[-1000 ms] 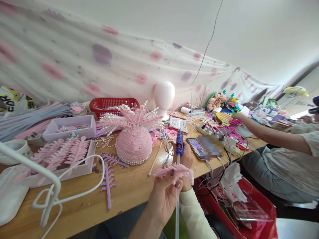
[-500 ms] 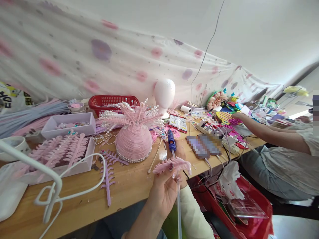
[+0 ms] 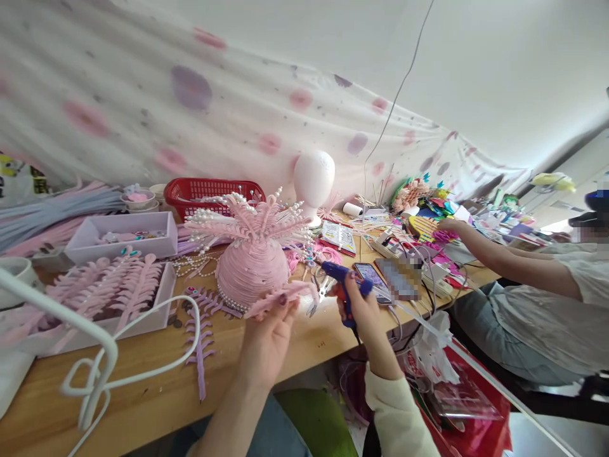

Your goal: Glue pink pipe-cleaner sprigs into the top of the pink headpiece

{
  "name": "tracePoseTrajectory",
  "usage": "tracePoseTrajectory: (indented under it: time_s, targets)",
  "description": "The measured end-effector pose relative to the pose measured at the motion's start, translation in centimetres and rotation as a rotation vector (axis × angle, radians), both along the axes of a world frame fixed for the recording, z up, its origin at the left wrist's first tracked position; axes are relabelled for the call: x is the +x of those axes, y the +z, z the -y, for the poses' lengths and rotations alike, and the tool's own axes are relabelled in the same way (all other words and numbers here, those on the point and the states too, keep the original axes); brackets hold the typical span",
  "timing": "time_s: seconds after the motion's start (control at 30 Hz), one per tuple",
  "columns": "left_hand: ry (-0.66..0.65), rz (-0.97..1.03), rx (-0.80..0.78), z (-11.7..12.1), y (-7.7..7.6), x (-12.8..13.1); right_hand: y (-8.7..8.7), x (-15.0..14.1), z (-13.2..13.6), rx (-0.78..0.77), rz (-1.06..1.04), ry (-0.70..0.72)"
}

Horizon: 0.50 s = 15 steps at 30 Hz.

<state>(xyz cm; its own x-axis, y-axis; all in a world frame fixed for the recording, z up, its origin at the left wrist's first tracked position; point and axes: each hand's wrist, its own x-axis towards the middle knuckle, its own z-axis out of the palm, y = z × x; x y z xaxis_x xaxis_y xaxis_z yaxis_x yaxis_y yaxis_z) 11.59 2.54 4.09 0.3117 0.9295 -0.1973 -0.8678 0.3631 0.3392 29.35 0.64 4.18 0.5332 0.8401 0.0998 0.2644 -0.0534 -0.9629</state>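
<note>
Pinched in the fingers of my left hand [image 3: 269,339] is a pink fuzzy feather-shaped piece [image 3: 285,296], held just in front of the pink dome [image 3: 252,270]. That dome has a pearl trim along its base and pink fronds with pearl sprays on top. My right hand [image 3: 364,314] is wrapped round the handle of a blue glue gun [image 3: 349,285], its nozzle pointing left toward the dome. A long clear glue stick [image 3: 457,349] sticks out of the gun's back. Scissors [image 3: 323,293] lie on the table between my hands.
A white box of pink fronds [image 3: 164,298] and a purple frond [image 3: 202,343] lie left, near a white bent tube [image 3: 102,339]. Behind stand a red basket [image 3: 214,190] and a white foam head [image 3: 314,181]. Phones [image 3: 373,279], cables and a co-worker's arm [image 3: 504,251] are right.
My hands have moved apart: the left one went left with the pink piece, toward the dome. The glue gun has turned from pointing away to pointing left, its stick swinging out right.
</note>
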Motion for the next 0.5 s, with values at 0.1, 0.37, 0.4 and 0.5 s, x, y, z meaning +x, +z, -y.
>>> tracePoseTrajectory:
  time_s: [0.1,0.37,0.4,0.5]
  targets:
    - [0.161,-0.103,0.075,-0.7,-1.2,-2.3,0.7,0.1,2.5,-0.012,-0.17,0.078]
    - [0.235,-0.207,0.181,-0.6,-1.4,-3.4,1.9,-1.6,5.3,-0.161,-0.141,0.076]
    - [0.23,-0.211,0.187,-0.5,-1.4,-3.3,2.1,-1.9,5.2,-0.154,-0.137,0.061]
    - [0.218,-0.207,0.2,-0.5,-1.5,-3.3,2.7,-2.4,4.9,-0.153,-0.137,0.038]
